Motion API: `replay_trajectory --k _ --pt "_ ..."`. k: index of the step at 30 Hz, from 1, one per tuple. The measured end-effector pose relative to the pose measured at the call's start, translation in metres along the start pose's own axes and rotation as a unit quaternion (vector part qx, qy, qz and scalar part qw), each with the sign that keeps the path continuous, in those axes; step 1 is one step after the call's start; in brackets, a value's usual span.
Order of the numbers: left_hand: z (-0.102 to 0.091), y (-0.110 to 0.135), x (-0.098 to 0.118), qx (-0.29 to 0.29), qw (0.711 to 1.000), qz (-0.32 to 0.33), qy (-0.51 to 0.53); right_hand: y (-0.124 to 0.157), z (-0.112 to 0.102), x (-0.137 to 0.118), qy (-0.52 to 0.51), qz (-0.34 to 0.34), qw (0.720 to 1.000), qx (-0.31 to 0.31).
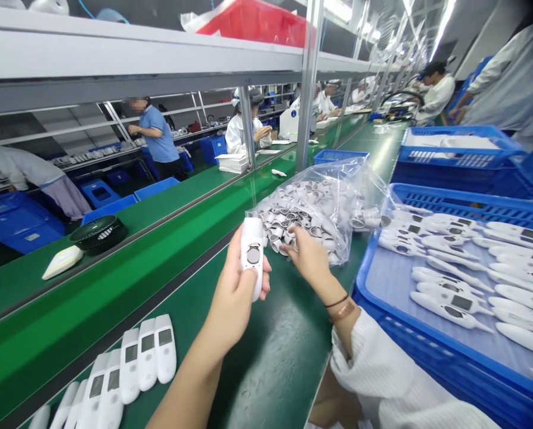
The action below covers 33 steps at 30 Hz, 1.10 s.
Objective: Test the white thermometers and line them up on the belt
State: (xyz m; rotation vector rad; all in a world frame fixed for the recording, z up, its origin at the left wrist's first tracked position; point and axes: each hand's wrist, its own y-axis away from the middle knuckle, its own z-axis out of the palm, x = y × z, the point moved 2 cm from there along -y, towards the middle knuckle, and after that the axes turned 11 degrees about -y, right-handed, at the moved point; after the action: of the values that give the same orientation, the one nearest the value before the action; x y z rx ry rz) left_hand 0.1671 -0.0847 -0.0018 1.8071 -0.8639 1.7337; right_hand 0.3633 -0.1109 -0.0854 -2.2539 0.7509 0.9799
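My left hand (235, 292) is closed round a white handheld device (252, 253), held upright over the green conveyor belt (266, 363), its round grey window facing me. My right hand (309, 256) reaches into the mouth of a clear plastic bag (333, 202) full of small white and grey caps; its fingertips are among the caps and partly hidden. A row of several white devices with small screens (148, 354) lies on the belt at lower left.
A blue crate (427, 333) at right holds several long white thermometers. More blue crates stand behind it. A black fan (99, 232) and a white part (63, 261) sit on the far green ledge. Other workers stand along the line and across it.
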Motion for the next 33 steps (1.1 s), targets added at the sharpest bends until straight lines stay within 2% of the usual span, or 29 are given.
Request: replay_trajectory --k 5,11,14,16,18,20,22,24,26,30,33 --pt "-0.005 0.009 0.016 -0.001 0.998 -0.001 0.062 0.002 0.023 0.019 0.175 0.027 0.983 -0.037" --pt "-0.004 0.011 0.017 0.006 0.998 0.005 0.066 0.006 0.023 0.027 0.277 0.014 0.958 -0.073" --pt "-0.006 0.009 0.011 0.005 1.000 0.000 0.019 0.006 0.023 0.031 0.303 0.003 0.949 -0.086" --pt "-0.008 0.008 0.007 0.007 0.997 0.019 -0.068 0.006 0.024 0.032 0.311 -0.004 0.946 -0.093" --pt "-0.007 0.010 0.004 0.036 0.979 0.054 -0.192 0.007 0.025 0.033 0.312 -0.011 0.945 -0.100" --pt "-0.004 0.011 0.003 0.101 0.944 0.084 -0.304 0.006 0.026 0.032 0.305 -0.023 0.946 -0.106" --pt "0.000 0.010 0.001 0.162 0.906 0.107 -0.375 0.005 0.027 0.031 0.292 -0.041 0.948 -0.116" --pt "-0.003 0.001 -0.004 0.183 0.872 0.109 -0.440 0.004 0.029 0.029 0.277 -0.061 0.950 -0.130" --pt "-0.019 -0.017 -0.014 0.174 0.844 0.082 -0.501 0.002 0.031 0.026 0.264 -0.074 0.951 -0.146" --pt "-0.081 -0.057 -0.035 0.182 0.812 -0.007 -0.554 0.004 0.034 0.022 0.242 -0.069 0.954 -0.165" --pt "-0.113 -0.069 -0.045 0.191 0.791 -0.052 -0.579 0.009 0.034 0.020 0.211 -0.074 0.962 -0.160"
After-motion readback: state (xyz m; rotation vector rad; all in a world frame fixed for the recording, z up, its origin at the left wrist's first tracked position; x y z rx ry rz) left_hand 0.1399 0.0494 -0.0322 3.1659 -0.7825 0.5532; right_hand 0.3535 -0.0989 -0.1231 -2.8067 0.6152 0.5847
